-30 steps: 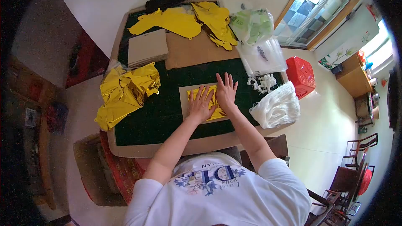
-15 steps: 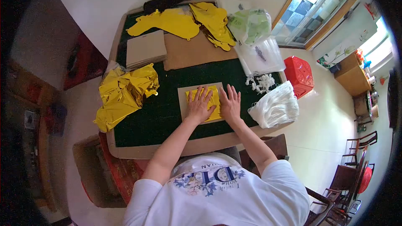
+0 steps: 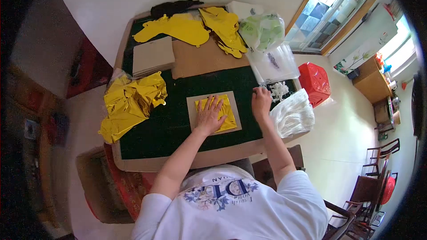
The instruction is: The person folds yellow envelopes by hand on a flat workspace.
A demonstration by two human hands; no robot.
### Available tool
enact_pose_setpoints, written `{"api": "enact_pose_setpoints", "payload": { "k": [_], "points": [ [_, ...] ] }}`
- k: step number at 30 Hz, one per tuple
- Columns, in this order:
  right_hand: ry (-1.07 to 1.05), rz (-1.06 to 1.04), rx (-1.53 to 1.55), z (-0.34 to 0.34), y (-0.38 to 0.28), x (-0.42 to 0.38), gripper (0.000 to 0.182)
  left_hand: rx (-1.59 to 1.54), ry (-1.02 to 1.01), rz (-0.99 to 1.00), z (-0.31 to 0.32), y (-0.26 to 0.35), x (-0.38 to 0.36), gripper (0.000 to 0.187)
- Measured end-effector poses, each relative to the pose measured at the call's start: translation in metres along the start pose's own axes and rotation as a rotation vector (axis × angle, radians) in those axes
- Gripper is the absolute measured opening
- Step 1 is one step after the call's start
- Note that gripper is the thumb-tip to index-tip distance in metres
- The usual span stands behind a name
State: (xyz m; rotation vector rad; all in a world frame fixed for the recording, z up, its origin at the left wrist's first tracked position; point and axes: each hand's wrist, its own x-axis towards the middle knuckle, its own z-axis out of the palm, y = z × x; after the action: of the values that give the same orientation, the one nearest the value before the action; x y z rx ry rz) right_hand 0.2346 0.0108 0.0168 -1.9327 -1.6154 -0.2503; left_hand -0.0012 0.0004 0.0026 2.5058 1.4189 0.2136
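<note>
My left hand lies flat with its fingers spread on a folded gold foil piece. The foil rests on a square of cardboard on the dark green table top. Farther right, my right hand has its fingers curled together at the left edge of a small pile of white pieces. Whatever those fingers hold is too small to make out. A bundle of white strings lies just right of that wrist.
Crumpled gold foil covers the table's left edge. Behind are stacked cardboard squares, flat gold foil shapes, a brown cardboard sheet and clear plastic bags. A red stool stands beyond the right edge.
My right hand has left the foil and cardboard, moved right to the white pieces and curled its fingers. My left hand has stayed flat on the foil.
</note>
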Motion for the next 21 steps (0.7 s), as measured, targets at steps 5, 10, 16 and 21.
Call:
{"api": "enact_pose_setpoints", "payload": {
  "k": [5, 10, 16, 21],
  "points": [
    [-0.076, 0.086, -0.391, 0.002, 0.030, 0.026, 0.021, -0.079, 0.062, 0.024, 0.002, -0.002, -0.002, 0.072],
    [-0.065, 0.010, -0.359, 0.007, 0.027, 0.029, 0.026, -0.103, 0.082, 0.029, 0.002, -0.003, -0.001, 0.074],
    [-0.141, 0.125, 0.472, 0.010, -0.022, 0.005, 0.018, -0.176, 0.117, 0.067, -0.004, -0.004, -0.001, 0.071],
    [-0.328, 0.243, 0.737, -0.003, -0.066, -0.015, 0.015, -0.254, 0.368, 0.087, -0.020, 0.002, -0.008, 0.053]
  ]
}}
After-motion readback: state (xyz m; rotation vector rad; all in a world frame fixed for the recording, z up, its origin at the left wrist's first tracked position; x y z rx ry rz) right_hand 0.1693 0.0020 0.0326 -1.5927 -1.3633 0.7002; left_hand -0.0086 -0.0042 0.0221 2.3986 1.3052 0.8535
